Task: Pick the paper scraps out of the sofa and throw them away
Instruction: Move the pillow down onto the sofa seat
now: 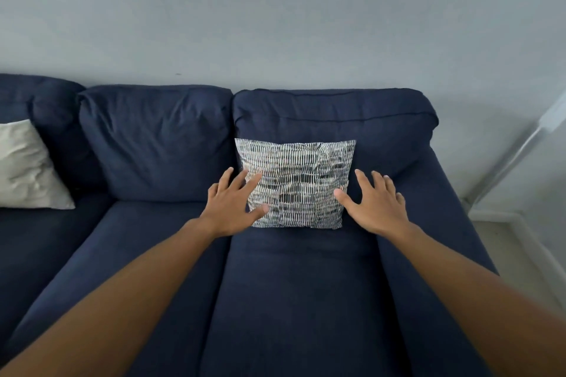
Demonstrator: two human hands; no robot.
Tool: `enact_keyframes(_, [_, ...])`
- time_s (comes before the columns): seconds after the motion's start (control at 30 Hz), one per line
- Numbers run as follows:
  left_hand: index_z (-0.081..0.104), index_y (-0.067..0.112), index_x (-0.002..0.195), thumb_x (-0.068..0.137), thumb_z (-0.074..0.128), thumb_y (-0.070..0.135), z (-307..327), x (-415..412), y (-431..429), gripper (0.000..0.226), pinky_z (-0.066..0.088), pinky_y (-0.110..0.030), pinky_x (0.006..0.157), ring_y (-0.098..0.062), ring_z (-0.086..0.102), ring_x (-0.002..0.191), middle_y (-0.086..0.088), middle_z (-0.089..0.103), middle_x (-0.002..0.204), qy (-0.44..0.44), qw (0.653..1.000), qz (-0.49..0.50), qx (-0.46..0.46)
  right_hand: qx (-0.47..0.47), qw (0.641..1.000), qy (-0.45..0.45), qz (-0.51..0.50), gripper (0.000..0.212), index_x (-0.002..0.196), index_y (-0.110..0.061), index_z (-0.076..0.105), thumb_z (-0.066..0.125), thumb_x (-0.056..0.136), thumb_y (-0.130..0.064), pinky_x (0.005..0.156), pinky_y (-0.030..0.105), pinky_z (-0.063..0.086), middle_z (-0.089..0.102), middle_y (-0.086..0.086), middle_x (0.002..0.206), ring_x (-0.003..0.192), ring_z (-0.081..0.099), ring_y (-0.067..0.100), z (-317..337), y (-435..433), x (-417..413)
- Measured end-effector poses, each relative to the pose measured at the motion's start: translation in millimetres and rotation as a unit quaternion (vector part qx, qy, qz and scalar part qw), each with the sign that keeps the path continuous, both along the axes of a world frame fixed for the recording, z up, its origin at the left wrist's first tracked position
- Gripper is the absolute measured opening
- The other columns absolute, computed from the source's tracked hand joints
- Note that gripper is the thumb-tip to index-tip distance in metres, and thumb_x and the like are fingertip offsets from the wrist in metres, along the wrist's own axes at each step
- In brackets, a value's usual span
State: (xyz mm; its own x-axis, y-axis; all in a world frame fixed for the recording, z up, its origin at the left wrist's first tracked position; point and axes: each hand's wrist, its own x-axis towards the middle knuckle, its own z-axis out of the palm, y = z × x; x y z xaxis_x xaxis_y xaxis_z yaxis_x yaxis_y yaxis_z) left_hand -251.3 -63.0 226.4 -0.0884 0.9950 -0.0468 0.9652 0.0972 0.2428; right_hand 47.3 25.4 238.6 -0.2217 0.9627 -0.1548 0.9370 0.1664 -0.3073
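A dark blue sofa [291,285] fills the lower view, its back cushions against a grey wall. A black-and-white patterned cushion [298,174] leans on the right back cushion. My left hand [231,203] is at the cushion's left edge, fingers spread, its fingertips over the fabric. My right hand [375,203] is at the cushion's right edge, fingers spread, thumb near the pattern. Neither hand holds anything. No paper scraps show on the seats; whatever lies behind the cushion or in the gaps is hidden.
A cream cushion [26,168] leans at the far left of the sofa. The sofa's right armrest [444,223] runs along a pale floor [517,254] with a white skirting board and a light door frame [520,156] at the right.
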Motion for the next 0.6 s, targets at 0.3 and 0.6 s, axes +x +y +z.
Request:
enact_keyframes(0.3, [0.007,0.04,0.155,0.089,0.041,0.071,-63,-22,54,0.08,0.006,-0.054,0.117,-0.027,-0.01,0.151,0.0,0.007,0.166,-0.014,0.999,-0.011,-0.027,-0.034,0.999,-0.008,-0.025,0.094,0.157,-0.031,0.007,0.026,0.082,-0.084,0.12,0.057,0.01,0.004,0.008,0.166,0.152,-0.003,0.03,-58,39,-24])
enact_keyframes(0.6, [0.004,0.035,0.156,0.088,0.046,0.07,-154,-60,129,0.087,0.014,-0.058,0.115,-0.03,0.003,0.151,-0.001,0.017,0.164,-0.073,0.996,0.031,-0.026,-0.057,0.995,0.01,-0.086,0.105,0.157,-0.019,0.0,0.031,0.081,-0.085,0.117,0.057,0.018,0.01,0.007,0.165,0.151,0.006,0.029,-147,106,-54])
